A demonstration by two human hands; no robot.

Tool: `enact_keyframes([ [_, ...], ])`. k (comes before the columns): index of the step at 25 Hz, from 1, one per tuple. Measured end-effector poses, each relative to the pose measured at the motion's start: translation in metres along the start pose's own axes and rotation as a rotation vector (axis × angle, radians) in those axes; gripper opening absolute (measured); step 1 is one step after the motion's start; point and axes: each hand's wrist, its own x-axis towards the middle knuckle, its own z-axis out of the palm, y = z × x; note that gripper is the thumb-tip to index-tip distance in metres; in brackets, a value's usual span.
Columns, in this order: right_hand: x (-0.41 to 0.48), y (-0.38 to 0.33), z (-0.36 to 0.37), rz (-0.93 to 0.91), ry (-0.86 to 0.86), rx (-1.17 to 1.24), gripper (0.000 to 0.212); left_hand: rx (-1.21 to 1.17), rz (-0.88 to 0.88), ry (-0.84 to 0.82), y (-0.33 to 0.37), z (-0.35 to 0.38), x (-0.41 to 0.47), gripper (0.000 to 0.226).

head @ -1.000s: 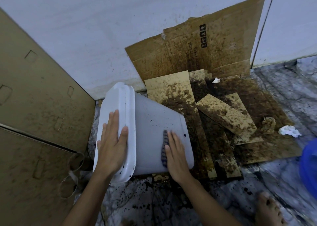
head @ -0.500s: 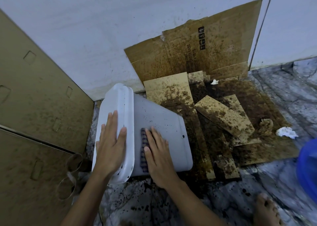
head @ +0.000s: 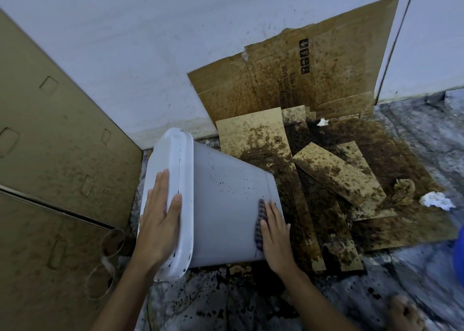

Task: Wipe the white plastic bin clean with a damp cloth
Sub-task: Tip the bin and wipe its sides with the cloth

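The white plastic bin (head: 226, 205) lies on its side on the floor, rim end to the left, with small dark specks across its upper wall. My left hand (head: 160, 220) rests flat on the rim end, fingers straight. Near the bin's base end, my right hand (head: 275, 232) presses a dark checked cloth (head: 259, 225) flat against the wall. Only a narrow strip of the cloth shows at the left of my fingers.
Stained cardboard sheets (head: 326, 180) cover the floor to the right and one leans on the white wall (head: 125, 54). Brown panels (head: 50, 155) stand at the left. Crumpled tissues (head: 437, 200) lie at right. The marble floor (head: 226, 305) is spattered; a bare foot (head: 406, 315) shows lower right.
My right hand slid the cloth left toward the rim, then back right to the base end of the bin. My left hand stayed on the rim.
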Motion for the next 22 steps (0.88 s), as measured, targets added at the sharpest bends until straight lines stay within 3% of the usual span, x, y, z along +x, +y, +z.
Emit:
enact_keyframes([
  [7,0.009,0.013,-0.013,0.137,-0.056,0.014,0.050,0.025,0.003,-0.008,0.002,0.004,0.003,0.054],
  [14,-0.013,-0.058,-0.004,-0.171,-0.083,-0.067,0.054,0.041,0.018,-0.008,0.009,0.006,0.003,0.053],
  [22,-0.009,-0.089,-0.008,-0.278,-0.165,-0.078,0.055,0.034,0.011,-0.017,0.007,0.004,0.003,0.058],
])
